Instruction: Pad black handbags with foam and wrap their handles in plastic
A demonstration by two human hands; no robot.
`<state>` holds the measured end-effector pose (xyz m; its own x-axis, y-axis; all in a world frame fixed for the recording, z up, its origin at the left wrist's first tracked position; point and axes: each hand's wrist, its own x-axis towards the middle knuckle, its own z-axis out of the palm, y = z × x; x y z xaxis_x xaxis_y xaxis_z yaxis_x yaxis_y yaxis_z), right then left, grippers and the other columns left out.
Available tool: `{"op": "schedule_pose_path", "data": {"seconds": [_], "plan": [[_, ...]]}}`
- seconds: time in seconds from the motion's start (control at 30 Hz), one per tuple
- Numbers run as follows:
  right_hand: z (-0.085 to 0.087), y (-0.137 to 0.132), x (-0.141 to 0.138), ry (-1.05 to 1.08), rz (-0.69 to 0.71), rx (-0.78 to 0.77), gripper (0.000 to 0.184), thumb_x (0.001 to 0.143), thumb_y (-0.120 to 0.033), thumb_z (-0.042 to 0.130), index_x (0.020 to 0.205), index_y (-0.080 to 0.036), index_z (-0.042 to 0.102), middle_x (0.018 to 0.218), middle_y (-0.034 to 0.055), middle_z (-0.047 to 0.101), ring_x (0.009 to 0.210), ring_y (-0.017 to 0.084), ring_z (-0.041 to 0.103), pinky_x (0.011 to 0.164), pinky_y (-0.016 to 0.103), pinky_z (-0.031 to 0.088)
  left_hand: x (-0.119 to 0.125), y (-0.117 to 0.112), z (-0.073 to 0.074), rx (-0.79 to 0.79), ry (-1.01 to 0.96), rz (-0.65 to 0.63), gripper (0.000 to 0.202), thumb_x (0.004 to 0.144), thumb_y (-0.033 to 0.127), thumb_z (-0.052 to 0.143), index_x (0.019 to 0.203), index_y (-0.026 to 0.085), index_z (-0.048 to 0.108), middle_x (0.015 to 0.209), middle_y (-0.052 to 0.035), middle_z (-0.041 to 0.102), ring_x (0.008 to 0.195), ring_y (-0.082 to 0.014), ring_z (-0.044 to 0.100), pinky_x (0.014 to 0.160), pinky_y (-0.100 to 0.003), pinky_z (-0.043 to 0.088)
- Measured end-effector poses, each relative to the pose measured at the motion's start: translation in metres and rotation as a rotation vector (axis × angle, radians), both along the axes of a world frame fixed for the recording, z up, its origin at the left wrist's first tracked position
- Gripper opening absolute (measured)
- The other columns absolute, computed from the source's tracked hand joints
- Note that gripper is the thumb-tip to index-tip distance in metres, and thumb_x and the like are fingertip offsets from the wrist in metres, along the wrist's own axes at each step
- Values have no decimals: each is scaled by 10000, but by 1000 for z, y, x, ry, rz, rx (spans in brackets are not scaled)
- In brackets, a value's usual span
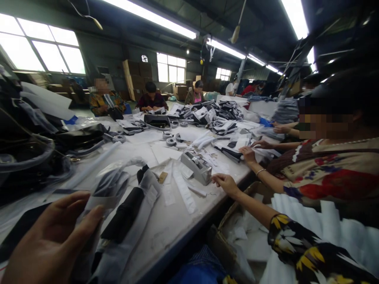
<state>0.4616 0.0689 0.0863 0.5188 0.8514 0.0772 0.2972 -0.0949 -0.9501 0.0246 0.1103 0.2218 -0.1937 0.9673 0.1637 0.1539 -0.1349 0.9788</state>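
My left hand (pixel 56 236) is closed around a bag handle (pixel 109 189) wrapped in clear plastic, with a pale band across it, at the lower left. Beside it lies a black piece in a whitish wrapping (pixel 127 217), part of it hidden low in the view. My right hand (pixel 226 184) reaches out at the front corner of a grey tape dispenser (pixel 197 166), thumb and fingers pinched together. Whatever the fingertips hold is too small to make out. Flat white strips (pixel 183 189) and a small brown tag (pixel 162 177) lie left of the dispenser.
Tape rolls (pixel 171 142) and heaps of wrapped black-and-white pieces (pixel 204 112) cover the far table. Black bags (pixel 79 138) are piled at left. A co-worker's hands (pixel 248 154) work close on the right. Below the table edge stands a cardboard box (pixel 225 221) beside white foam rolls (pixel 328 221).
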Motion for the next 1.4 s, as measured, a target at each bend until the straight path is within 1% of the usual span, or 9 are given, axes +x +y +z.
{"op": "schedule_pose_path", "data": {"seconds": [0.17,0.33,0.47,0.67,0.87,1.0,1.13,1.3,1.4], "plan": [[54,-1,-66,-31,283,181,404,803,-546,699,903,-158,754,733,34,697,527,105,535,570,264,463,1,0,-6,-54,-124,-67,559,615,509,843,1091,290,648,1183,-18,699,1155,-280,628,873,-333,544],[119,2,-166,51,678,404,261,896,-399,673,911,-152,755,717,45,697,529,98,568,513,226,452,8,-4,-5,63,-133,-198,544,681,474,807,1108,210,595,1079,-62,690,1088,-262,650,939,-367,505],[149,12,-227,156,776,389,324,863,-454,700,804,-138,745,609,27,666,476,89,550,461,198,430,9,-2,-11,171,-25,-189,448,749,420,769,1109,215,597,1099,-67,681,1113,-243,634,977,-355,468],[140,37,-257,71,744,197,457,800,-544,726,592,-141,675,464,4,601,360,71,483,356,170,335,8,-11,-7,173,-46,-238,423,764,409,759,1105,230,583,1052,-46,703,1066,-227,654,923,-315,487],[127,45,-250,225,867,172,506,766,-621,720,629,-135,680,470,0,597,370,79,482,367,187,350,4,-16,-1,147,-41,-297,422,743,385,770,1092,226,595,1046,-54,714,1033,-235,671,893,-315,503],[129,37,-236,239,855,204,541,850,-629,632,685,-119,703,509,8,594,408,74,486,414,193,343,3,-14,1,128,-74,-216,474,722,423,765,1103,202,587,1028,-79,716,988,-255,682,858,-345,513],[136,21,-231,556,982,274,488,904,-581,605,750,-129,704,488,-23,520,416,64,437,442,197,309,5,-12,2,133,-81,-184,465,718,438,762,1076,199,588,1032,-73,706,1012,-251,673,896,-351,502],[155,2,-250,1127,1198,266,485,910,-581,589,642,-178,606,414,-93,289,342,33,206,402,167,271,6,-11,-4,122,-96,-184,458,710,433,775,1071,207,606,1060,-82,713,1051,-267,668,862,-331,520],[160,-15,-259,1225,1452,256,639,883,-756,434,570,-220,584,341,-74,254,284,62,223,353,188,288,4,-9,-10,106,-116,-208,498,708,447,784,1110,213,608,1075,-92,719,1053,-278,676,865,-341,528]]}}
